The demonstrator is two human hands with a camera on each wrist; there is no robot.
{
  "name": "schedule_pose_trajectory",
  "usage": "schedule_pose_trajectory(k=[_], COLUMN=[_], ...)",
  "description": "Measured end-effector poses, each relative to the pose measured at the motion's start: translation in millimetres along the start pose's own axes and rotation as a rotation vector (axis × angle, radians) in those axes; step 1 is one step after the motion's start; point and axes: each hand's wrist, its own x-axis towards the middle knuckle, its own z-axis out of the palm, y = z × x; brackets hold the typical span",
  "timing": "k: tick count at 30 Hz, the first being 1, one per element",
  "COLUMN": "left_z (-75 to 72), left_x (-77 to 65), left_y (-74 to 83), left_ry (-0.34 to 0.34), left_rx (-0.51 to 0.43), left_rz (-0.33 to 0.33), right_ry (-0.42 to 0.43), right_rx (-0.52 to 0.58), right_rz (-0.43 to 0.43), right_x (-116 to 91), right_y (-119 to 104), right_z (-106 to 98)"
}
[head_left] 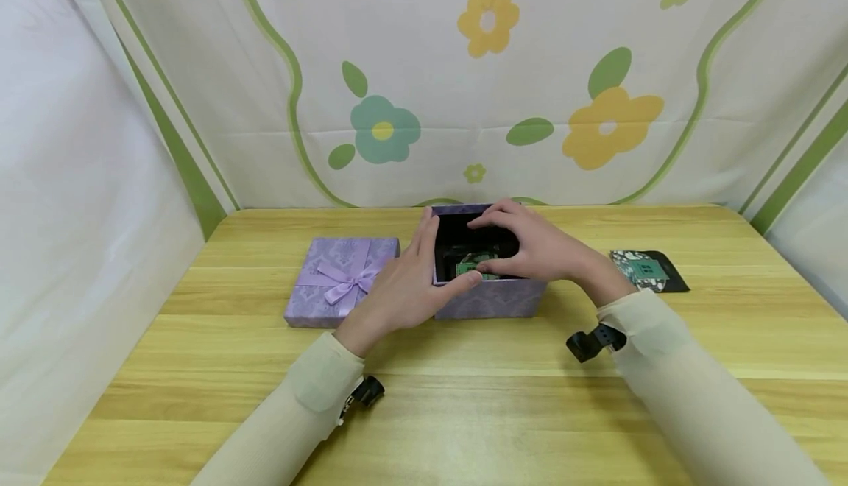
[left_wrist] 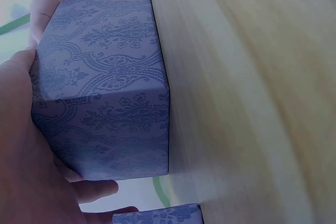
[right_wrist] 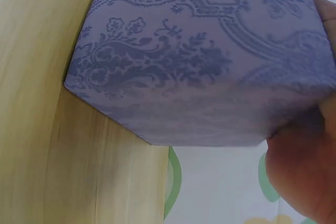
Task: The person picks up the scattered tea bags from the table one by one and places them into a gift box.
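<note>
A purple patterned gift box [head_left: 490, 300] stands lidless on the table, its inside dark. In it lies a packet [head_left: 473, 261] with a green label, partly covered by my hands. My left hand [head_left: 414, 280] rests against the box's left side with fingers fairly straight, the thumb reaching over the front rim. From the right, my right hand [head_left: 530, 239] reaches over the box opening. Its fingers are bent, with a gap between them and the thumb, which is by the packet. The right wrist view shows the box wall [right_wrist: 173, 61] and part of this hand.
A purple box lid [head_left: 334, 280] with a ribbon bow lies left of the box. On the right is a dark packet [head_left: 649, 271] with a patterned front and green label. The wooden table [head_left: 464, 412] ends at a floral curtain [head_left: 450, 81].
</note>
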Motion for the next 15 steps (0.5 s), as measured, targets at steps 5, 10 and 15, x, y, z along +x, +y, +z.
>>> schedule_pose_trajectory(k=[5,10,15], left_z=[-0.6,-1.3,-1.6], left_x=[-0.2,-0.4,-1.3], left_y=[0.6,0.5,-0.2], left_ry=[0.002,0.008,0.012], left_rx=[-0.006,0.001,-0.011], left_rz=[-0.001,-0.008,-0.012], right_ry=[0.068,0.115,0.169], right_rx=[0.082,0.124,0.139], right_rz=[-0.010,0.041,0.092], right_x=[-16,-40,-65], right_y=[5,11,22], right_z=[-8,-19,-30])
